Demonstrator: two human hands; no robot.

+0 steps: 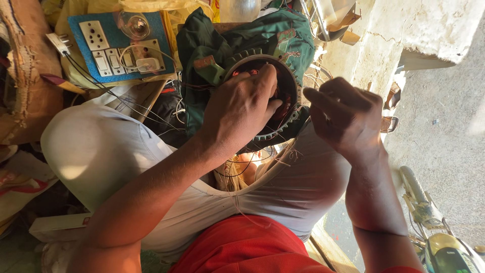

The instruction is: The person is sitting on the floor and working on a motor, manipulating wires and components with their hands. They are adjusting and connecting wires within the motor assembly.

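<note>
Head view: left hand (pixel 242 108) resting over round motor stator (pixel 283 86), fingers curled onto its rim and inner copper windings (pixel 280 108), gripping it. Right hand (pixel 346 116) hovering just right of stator, fingers closed in loose fist, pinching thin copper wire (pixel 288 154); exact pinch hard to tell. Stator lying on green cloth (pixel 212 35) over lap, between knees in pale trousers (pixel 101 146). Blue switchboard (pixel 118 43) with sockets, switches and clear bulb (pixel 134 24) sitting at upper left. Loose wire strands trailing below stator.
</note>
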